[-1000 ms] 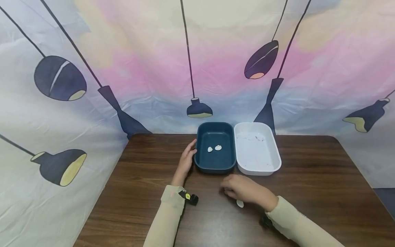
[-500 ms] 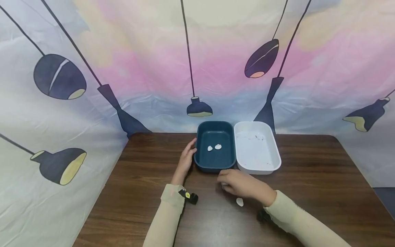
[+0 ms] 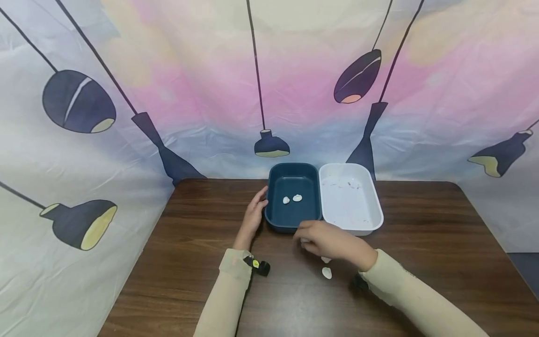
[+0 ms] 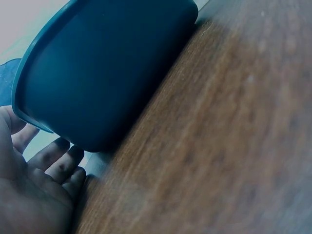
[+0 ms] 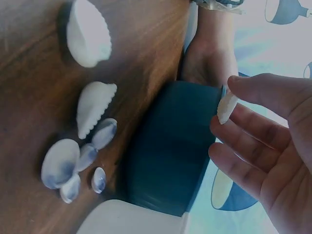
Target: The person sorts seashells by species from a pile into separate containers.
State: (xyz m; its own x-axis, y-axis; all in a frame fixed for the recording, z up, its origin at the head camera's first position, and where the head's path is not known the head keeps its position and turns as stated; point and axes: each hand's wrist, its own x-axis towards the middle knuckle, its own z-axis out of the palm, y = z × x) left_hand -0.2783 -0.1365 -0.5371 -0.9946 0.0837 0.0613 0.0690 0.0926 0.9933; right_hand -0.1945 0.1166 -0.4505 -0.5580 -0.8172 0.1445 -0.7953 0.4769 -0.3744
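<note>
My right hand [image 3: 328,241] pinches a white seashell [image 5: 226,107] between thumb and fingers, just in front of the near edge of a teal tray [image 3: 294,216]. Two white shells [image 3: 297,198] lie inside that tray. My left hand [image 3: 253,214] rests at the tray's left side, its fingers loosely extended along the wall and under the rim [image 4: 31,124]. Below my right hand, a large ribbed shell [image 5: 89,36] and a second ribbed shell [image 5: 95,107] lie on the table, with several smaller bluish-white shells [image 5: 61,163] close by.
A white tray [image 3: 351,203] with small dark specks in it stands against the right side of the teal one. Both sit near the back edge of the dark wooden table [image 3: 202,243]. A painted cloth backdrop [image 3: 202,84] hangs behind.
My right hand has risen from the tabletop toward the teal tray's near edge with a shell in its fingers. Shells under it have come into sight. My left hand keeps its place.
</note>
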